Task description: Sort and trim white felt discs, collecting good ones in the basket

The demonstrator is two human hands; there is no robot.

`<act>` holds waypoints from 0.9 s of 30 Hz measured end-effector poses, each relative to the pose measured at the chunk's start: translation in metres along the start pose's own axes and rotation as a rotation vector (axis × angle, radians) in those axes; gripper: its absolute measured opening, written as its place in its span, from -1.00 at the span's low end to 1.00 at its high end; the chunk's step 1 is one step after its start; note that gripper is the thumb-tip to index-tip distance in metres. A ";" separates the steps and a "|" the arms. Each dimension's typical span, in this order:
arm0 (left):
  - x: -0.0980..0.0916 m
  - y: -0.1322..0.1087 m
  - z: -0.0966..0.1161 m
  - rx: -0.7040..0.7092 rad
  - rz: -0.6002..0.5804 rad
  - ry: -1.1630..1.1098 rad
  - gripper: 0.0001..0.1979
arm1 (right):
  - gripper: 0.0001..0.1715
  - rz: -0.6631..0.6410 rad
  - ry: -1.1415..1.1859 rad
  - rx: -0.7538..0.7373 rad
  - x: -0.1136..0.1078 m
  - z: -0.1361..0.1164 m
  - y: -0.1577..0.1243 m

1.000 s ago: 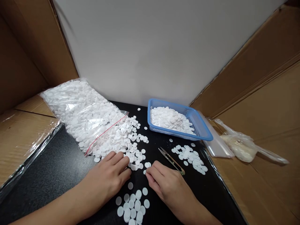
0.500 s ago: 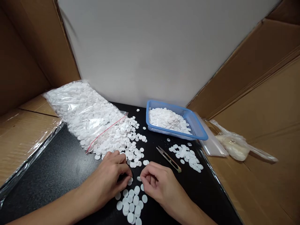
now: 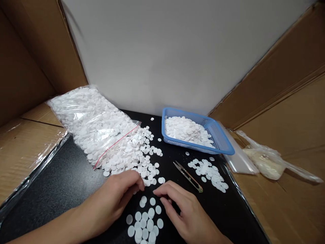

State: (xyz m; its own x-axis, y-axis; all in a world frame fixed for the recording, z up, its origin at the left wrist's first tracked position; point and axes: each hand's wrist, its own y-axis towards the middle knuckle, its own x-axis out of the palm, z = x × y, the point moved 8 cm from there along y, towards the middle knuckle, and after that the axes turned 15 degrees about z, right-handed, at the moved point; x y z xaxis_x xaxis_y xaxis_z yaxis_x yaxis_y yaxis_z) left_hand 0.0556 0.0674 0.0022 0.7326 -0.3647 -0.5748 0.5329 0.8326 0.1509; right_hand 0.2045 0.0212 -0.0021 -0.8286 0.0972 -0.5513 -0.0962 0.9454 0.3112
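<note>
The left hand (image 3: 115,200) curls at the near edge of the spilled white discs (image 3: 132,157), fingertips bunched on them; whether one is pinched I cannot tell; the right hand (image 3: 182,210) lies loosely spread, holding nothing; a small cluster (image 3: 146,225) sits at six o'clock between the wrists; best to slide discs singly, flat, clear of the snips (image 3: 188,176) at two o'clock.

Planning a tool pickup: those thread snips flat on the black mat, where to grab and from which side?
Pinch the thread snips across both arms near the blunt end, which points near-right toward the right hand; the pointed blades aim far-left. They lie flat, so come from above on the near-right side, probably clear of the disc pile beside them.
</note>
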 end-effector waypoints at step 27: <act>0.018 -0.004 0.000 -0.014 -0.093 -0.021 -0.80 | -0.79 -0.003 -0.162 -0.268 0.017 -0.012 -0.005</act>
State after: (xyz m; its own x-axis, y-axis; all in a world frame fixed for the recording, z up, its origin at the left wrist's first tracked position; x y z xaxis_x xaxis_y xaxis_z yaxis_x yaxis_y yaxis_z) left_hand 0.0663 0.0576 -0.0089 0.6889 -0.4491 -0.5690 0.5929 0.8007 0.0859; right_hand 0.1837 0.0142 -0.0038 -0.7316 0.1632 -0.6619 -0.2582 0.8322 0.4906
